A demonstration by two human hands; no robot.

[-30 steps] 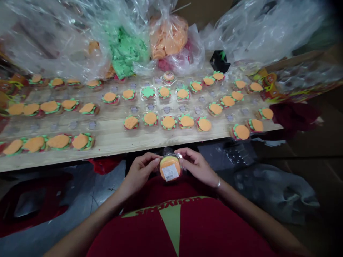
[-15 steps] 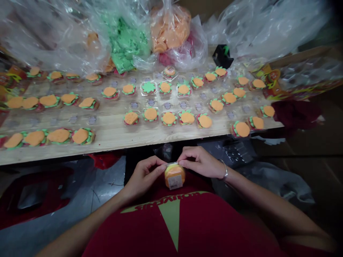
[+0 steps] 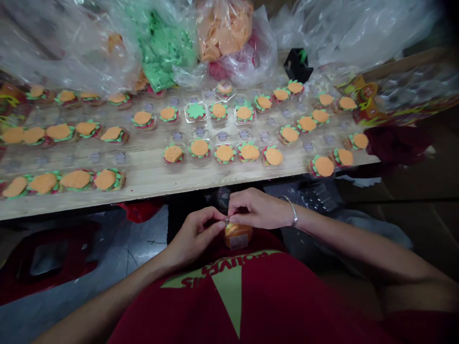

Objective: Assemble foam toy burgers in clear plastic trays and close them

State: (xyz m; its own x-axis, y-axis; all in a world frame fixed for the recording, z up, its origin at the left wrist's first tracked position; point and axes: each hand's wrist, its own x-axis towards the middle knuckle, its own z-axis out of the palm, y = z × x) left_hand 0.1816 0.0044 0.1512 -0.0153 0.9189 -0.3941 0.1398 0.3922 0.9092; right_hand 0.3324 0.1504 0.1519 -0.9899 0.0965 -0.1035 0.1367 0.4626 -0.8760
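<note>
Hands meet at centre-bottom of the frame, just below the table's near edge. Left hand (image 3: 195, 234) and right hand (image 3: 256, 210) each pinch w/ thumb + forefinger at the top rim of a small clear case (image 3: 237, 235), fingertips almost touching each other there. The clear case hangs below the fingers, close against the red shirt (image 3: 233, 296); inside is an orange burger-shaped piece, w/ a white label on the side facing the camera. Bracelet (image 3: 294, 213) on the right wrist.

Wooden table (image 3: 161, 184) runs across the middle of the frame, covered w/ rows of little clear packs (image 3: 224, 153), most holding an orange top over green + red layers. One pack (image 3: 196, 111), centre of the frame, holds only a green piece.

Along the top of the frame, clear bags: one w/ green pieces (image 3: 161, 43), one w/ orange pieces (image 3: 222, 28), a big crumpled one at upper left (image 3: 53, 43). Black object (image 3: 297, 64) stands to the right of the orange bag. Printed card packaging (image 3: 362, 102) lies at the right end of the table
</note>
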